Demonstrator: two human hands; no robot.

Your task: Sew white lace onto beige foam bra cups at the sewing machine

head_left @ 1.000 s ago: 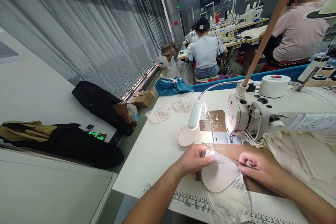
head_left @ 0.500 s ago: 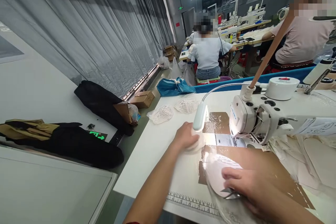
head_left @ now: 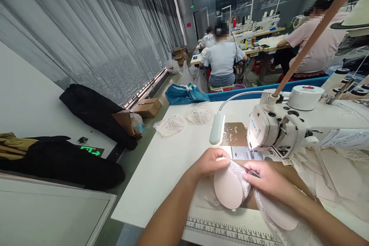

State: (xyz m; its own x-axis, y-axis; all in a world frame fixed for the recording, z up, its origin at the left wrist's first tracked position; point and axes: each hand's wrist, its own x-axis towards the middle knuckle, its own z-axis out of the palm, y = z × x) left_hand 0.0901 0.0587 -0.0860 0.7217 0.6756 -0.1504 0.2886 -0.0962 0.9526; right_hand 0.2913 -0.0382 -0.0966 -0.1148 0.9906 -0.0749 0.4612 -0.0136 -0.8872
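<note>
Pinched between the thumb and bent fingers of the left hand [head_left: 212, 162] is the upper edge of a pale pink oval pad [head_left: 228, 189] with lace [head_left: 247, 185] along its right side. Closed around a slim, dark metal tool [head_left: 253, 172] is the right hand [head_left: 264, 178], its thumb and fingertips up against the lace. The tool points left, toward the top of the pad, with its tip close to the left fingers; whether its tip is touching the lace is too small to tell.

The pad hangs tilted over the front of a white table [head_left: 161, 169], just in front of a white sewing machine [head_left: 261, 127]. A second pad [head_left: 278, 212], also lace-edged, lies partly beneath the right forearm. Between the hands and the machine, brown sheeting [head_left: 288, 171] covers part of the tabletop, and a printed ruler [head_left: 227, 233] runs along the near edge.

Left of the machine's head stands a small lamp [head_left: 217, 128] on a bendy metal neck. Two lace cups [head_left: 173, 124] sit side by side near the table's far left corner. To the right, pale fabric pieces [head_left: 336, 177] are heaped beside the machine. Beyond a blue bag [head_left: 187, 94], a person in a white top [head_left: 223, 60] sits facing away.
</note>
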